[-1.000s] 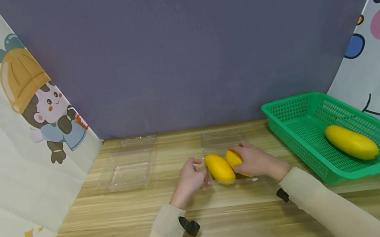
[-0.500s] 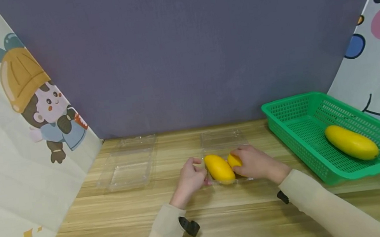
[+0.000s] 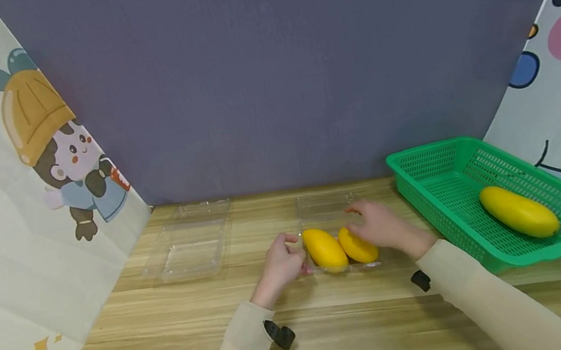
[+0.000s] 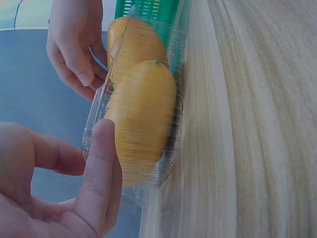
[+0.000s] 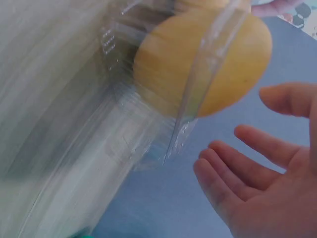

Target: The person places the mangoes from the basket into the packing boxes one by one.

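Two yellow mangoes lie side by side in a clear plastic clamshell box (image 4: 91,119), whose lid stands open at the back. The left mango (image 3: 325,249) is slightly tilted, its lower end over the front rim in the head view. My left hand (image 3: 282,261) holds the box at its near left corner, the thumb along the outer wall and another finger at the rim. Just above and to the right of the right mango (image 3: 358,245), my right hand (image 3: 382,224) has its fingers spread and holds nothing; in the right wrist view a gap shows between fingertips and fruit.
On the right stands a green perforated basket (image 3: 453,230) with one long yellow fruit (image 3: 519,211) inside. A second clear plastic box (image 3: 191,258) sits open on the left of the wooden table (image 3: 329,331). A dark panel (image 3: 270,84) closes off the back.
My right hand has let go of the right mango and drawn back up and to the right, leaving the mango in the box. My left hand has stayed in place.
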Demonstrator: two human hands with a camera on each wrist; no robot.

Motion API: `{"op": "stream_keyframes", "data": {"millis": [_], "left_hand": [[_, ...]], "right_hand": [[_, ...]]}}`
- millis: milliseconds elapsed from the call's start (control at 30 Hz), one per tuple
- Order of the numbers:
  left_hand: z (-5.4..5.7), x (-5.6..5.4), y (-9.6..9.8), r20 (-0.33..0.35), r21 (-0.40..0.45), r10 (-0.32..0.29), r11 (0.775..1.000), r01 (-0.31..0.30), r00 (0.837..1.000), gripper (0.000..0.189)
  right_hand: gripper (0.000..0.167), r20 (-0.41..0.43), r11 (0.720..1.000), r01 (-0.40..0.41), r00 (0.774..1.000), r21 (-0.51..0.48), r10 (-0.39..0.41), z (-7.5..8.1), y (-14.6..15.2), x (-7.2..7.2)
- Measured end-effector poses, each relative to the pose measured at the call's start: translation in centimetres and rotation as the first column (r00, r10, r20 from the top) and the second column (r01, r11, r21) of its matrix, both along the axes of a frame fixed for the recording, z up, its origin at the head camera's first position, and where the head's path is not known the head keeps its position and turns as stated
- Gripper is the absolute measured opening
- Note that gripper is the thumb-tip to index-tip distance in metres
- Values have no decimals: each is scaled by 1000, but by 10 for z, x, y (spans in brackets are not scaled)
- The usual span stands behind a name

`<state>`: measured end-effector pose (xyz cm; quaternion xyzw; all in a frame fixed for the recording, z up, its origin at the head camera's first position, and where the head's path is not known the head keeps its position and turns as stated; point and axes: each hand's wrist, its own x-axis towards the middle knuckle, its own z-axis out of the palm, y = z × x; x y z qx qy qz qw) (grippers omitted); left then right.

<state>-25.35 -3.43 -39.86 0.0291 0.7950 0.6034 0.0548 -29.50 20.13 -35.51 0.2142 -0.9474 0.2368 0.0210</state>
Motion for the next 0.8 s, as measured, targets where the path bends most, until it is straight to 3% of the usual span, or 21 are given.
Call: {"op": "stream_keyframes", "data": {"millis": [333,800], "left_hand": [[0,0,0,9,0,5,1000,-5,1000,40],[1,-1,1,21,9,7,1000,-7,1000,41]], "right_hand": [[44,0,986,122,992,-113,-123,7,10,-14],[48,104,941,280,959,-190,-264,-13,30,-45]]}}
